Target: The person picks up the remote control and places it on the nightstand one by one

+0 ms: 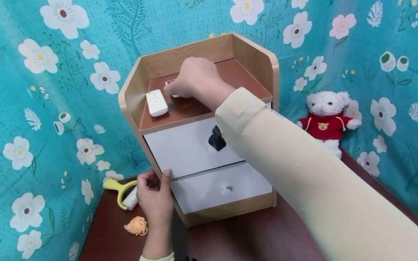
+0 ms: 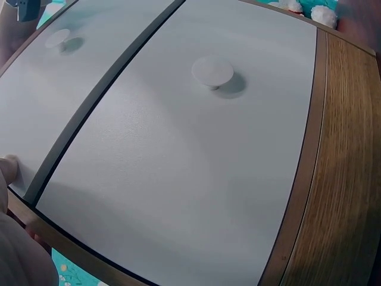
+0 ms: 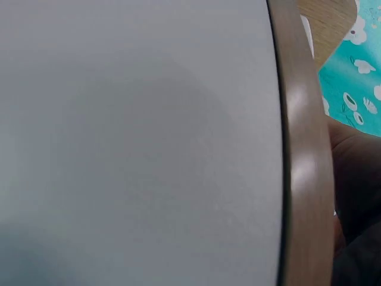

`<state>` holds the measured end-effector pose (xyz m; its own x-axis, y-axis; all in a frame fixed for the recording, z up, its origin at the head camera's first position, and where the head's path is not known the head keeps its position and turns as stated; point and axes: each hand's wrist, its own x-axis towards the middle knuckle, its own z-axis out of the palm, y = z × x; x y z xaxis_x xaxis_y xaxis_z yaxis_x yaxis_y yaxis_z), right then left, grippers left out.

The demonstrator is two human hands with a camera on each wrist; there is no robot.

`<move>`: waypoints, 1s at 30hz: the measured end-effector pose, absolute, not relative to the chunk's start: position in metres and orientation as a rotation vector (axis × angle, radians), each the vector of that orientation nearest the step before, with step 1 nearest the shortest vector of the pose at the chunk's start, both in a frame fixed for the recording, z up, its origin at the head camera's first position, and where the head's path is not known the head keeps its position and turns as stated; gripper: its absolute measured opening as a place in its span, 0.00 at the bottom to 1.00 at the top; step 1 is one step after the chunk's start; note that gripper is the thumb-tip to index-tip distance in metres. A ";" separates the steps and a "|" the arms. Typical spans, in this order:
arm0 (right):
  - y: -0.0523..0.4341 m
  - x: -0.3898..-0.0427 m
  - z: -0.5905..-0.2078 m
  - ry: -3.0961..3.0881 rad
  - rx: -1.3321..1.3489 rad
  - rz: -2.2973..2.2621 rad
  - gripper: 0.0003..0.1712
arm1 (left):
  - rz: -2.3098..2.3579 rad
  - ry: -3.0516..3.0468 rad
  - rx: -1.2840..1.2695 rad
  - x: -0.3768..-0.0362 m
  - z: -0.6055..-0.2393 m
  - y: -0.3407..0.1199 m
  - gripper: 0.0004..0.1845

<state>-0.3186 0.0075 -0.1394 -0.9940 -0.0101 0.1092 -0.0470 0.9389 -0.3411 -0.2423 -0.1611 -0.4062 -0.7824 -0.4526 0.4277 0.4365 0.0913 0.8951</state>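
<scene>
While the right hand (image 1: 194,80) reaches over the top of the cabinet (image 1: 257,61), its fingers are curled down onto a small pink-and-white thing (image 1: 169,83) lying on the brown top shelf; the hand covers most of it, so I cannot tell whether the fingers clamp it or only rest on it. Just left of that hand, apart from it, lies a white remote (image 1: 156,102), flat on the same shelf near the left wall.

The left hand (image 1: 156,198) holds the cabinet's front left corner, where the upper drawer (image 1: 183,148) meets the lower drawer (image 1: 210,189). Its thumb lies on the white drawer front and its fingers curl round the wooden side. In the left wrist view both white fronts fill the frame, the nearer knob (image 2: 212,71) standing out from its panel, and a fingertip (image 2: 9,167) touches the edge by the dark gap between the drawers. The right wrist view shows only a white panel and the wooden rim, blurred.

On the bench (image 1: 249,252), left of the cabinet, lie a yellow-handled tool (image 1: 120,191) and a small orange tuft (image 1: 136,226), both near the left hand but not touched. A white teddy (image 1: 328,123) in a red top sits to the cabinet's right, against the flowered cloth.
</scene>
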 end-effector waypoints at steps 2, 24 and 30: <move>0.005 -0.318 -0.141 -2.989 0.042 0.516 0.27 | -1.767 -1.729 0.016 -0.241 -0.406 -0.161 0.24; 0.001 -0.312 -0.149 -3.002 0.093 0.399 0.30 | -1.750 -1.753 0.021 -0.222 -0.383 -0.151 0.20; 0.007 -0.308 -0.145 -3.003 0.106 0.424 0.33 | -1.741 -1.755 0.020 -0.222 -0.384 -0.151 0.22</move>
